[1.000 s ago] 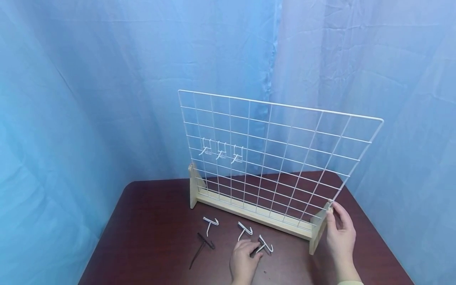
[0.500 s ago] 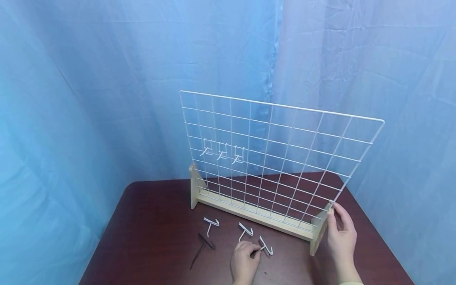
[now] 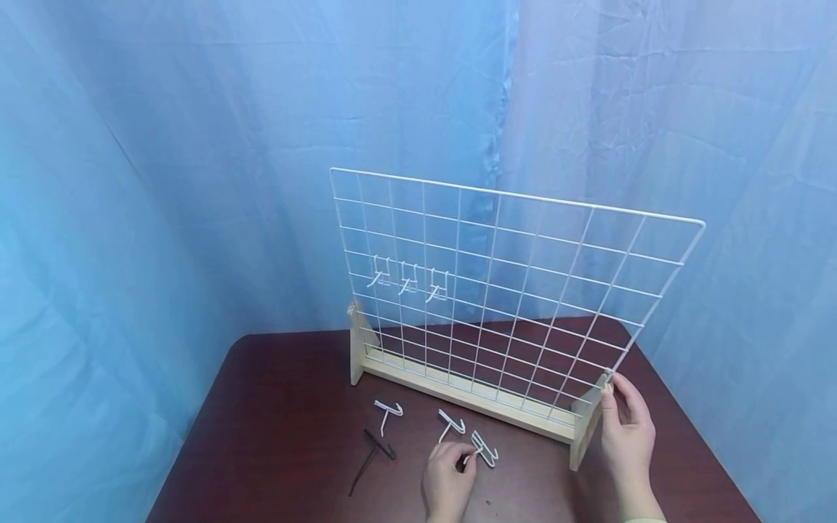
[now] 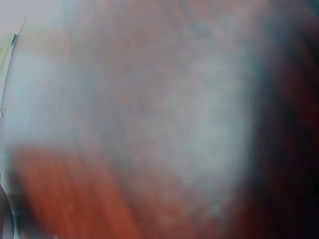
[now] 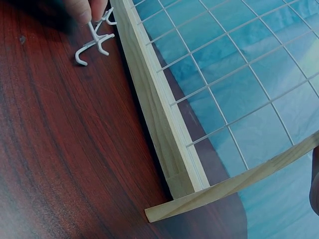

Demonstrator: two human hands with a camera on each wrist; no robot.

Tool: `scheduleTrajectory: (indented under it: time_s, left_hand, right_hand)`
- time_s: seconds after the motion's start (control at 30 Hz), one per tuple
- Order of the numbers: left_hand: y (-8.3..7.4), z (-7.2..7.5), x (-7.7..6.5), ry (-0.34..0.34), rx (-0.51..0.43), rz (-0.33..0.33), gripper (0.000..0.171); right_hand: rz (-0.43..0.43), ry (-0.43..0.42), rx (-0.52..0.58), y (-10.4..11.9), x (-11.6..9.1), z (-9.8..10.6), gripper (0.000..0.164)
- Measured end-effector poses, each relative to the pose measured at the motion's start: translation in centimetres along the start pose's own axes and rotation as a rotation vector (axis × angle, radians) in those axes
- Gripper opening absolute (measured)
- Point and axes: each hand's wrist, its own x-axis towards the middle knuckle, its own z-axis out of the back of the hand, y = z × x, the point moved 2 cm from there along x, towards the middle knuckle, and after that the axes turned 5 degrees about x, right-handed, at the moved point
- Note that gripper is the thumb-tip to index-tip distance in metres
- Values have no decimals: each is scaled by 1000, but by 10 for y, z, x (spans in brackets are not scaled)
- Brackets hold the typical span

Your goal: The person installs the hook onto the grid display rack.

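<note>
My left hand (image 3: 448, 482) pinches the stem of a white wire hook (image 3: 484, 452) low over the table. In the right wrist view its fingertips (image 5: 79, 9) grip that hook (image 5: 93, 42), whose two curved prongs point away from them. My right hand (image 3: 629, 443) holds the upper end of the right wooden side piece (image 3: 584, 428), beside the grid's edge. Upright in this stand is a white wire grid (image 3: 500, 194), with three white hooks (image 3: 434, 293) hanging on its left half. Blur hides everything about the left hand in the left wrist view.
Two more white hooks lie on the dark red table (image 3: 275, 407): one on the left (image 3: 389, 409), another just beyond my left hand (image 3: 451, 421). A black hook (image 3: 373, 454) lies at front left. Blue curtains (image 3: 229, 181) enclose the table.
My left thumb and fingers have closed on the white hook's stem, and the hook has turned so both its prongs show. The right hand stays at the wooden side piece.
</note>
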Motion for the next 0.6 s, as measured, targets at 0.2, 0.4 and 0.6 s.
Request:
scheduleTrajectory:
  time_s: [0.2,0.4,0.6]
  left_hand:
    - [-2,2,6,14,6,45,24]
    - [-4,4,11,-6,-20,46,22]
    - [-5,6,15,-49,-80,26,22]
  right_hand:
    - [12,-2,6,0,0,0,33]
    - [11,-5,4,-1,0,0,33]
    - [25,-3,20,0,0,-1,33]
